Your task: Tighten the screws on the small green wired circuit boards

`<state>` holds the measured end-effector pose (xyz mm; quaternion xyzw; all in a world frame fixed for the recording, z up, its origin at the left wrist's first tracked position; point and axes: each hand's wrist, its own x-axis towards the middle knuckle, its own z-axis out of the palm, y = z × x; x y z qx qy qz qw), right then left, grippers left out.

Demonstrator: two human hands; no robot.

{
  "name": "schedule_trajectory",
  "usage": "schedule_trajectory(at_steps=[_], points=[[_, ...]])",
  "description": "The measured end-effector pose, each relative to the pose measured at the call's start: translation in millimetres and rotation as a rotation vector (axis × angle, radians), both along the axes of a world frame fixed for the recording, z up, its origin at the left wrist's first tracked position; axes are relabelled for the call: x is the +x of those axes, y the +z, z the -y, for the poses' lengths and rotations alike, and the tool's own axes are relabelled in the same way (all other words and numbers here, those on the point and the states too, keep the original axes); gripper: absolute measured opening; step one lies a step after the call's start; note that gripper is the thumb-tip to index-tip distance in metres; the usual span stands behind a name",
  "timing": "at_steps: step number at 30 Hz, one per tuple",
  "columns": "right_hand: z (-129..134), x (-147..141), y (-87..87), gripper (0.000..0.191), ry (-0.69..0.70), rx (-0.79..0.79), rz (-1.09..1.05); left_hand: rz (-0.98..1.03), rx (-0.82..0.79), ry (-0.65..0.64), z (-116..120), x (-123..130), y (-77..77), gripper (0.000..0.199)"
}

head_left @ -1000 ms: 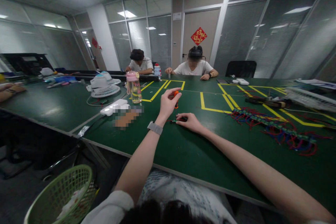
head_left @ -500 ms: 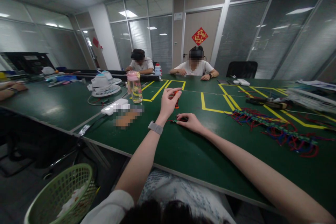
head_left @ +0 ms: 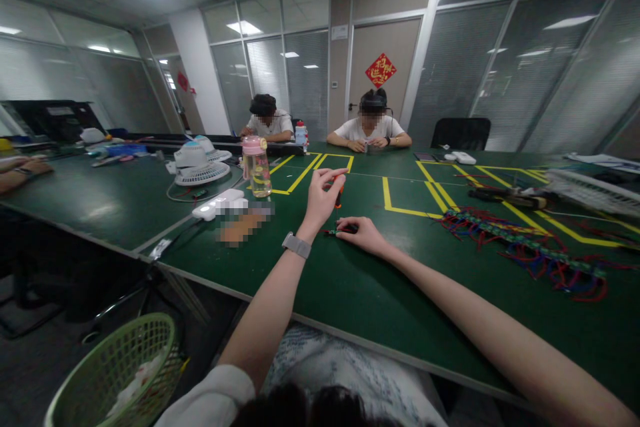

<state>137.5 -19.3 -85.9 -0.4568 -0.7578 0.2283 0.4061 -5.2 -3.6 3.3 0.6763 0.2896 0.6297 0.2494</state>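
Observation:
My left hand (head_left: 323,197) grips the orange-and-black handle of a screwdriver (head_left: 339,199) between thumb and fingers. The screwdriver stands upright, its thin shaft pointing down at a small green circuit board (head_left: 331,232) with red and black wires. My right hand (head_left: 363,235) lies low on the green table and pinches the board at its right side. Part of the board is hidden by the right fingertips. Whether the tip touches a screw is too small to tell.
To the right lies a long row of wired circuit boards (head_left: 525,243). A pink-lidded bottle (head_left: 257,170), a white power strip (head_left: 220,203) and white fans (head_left: 195,163) stand left. Two people (head_left: 370,130) sit across the table (head_left: 400,307). A green basket (head_left: 120,360) is below.
My hands stay almost in place, the left fingers shifting only slightly on the screwdriver. Across the table, one person's hands have come together around a small object.

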Motion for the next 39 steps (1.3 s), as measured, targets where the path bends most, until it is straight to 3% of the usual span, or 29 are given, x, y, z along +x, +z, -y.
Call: schedule_trajectory(at_steps=[5,13,19,26,31,33,39], points=[[-0.5,-0.4,-1.1,0.01,-0.011,-0.005,-0.01,0.119,-0.15,-0.201,-1.3,3.2,1.4,0.028],[2.1,-0.8,2.2,0.009,-0.006,-0.002,-0.002,-0.014,0.008,0.039,0.6,0.3,0.1,0.021],[3.0,-1.5,3.1,0.01,-0.009,-0.003,-0.006,0.097,-0.126,-0.169,-1.2,3.5,-0.2,0.029],[2.3,-1.3,2.4,0.01,-0.012,-0.002,0.002,-0.012,0.008,0.067,-1.8,-0.2,-0.7,0.021],[3.3,-1.8,3.7,0.008,0.0,-0.003,0.0,0.114,-0.107,-0.177,-4.2,3.4,-1.5,0.029],[3.9,-2.1,4.5,0.008,-0.001,-0.004,0.004,0.133,-0.145,-0.218,-4.5,4.7,-2.9,0.03],[4.3,-2.3,5.1,0.008,-0.021,0.0,0.014,-0.002,-0.007,0.048,-2.8,1.1,-2.2,0.02]])
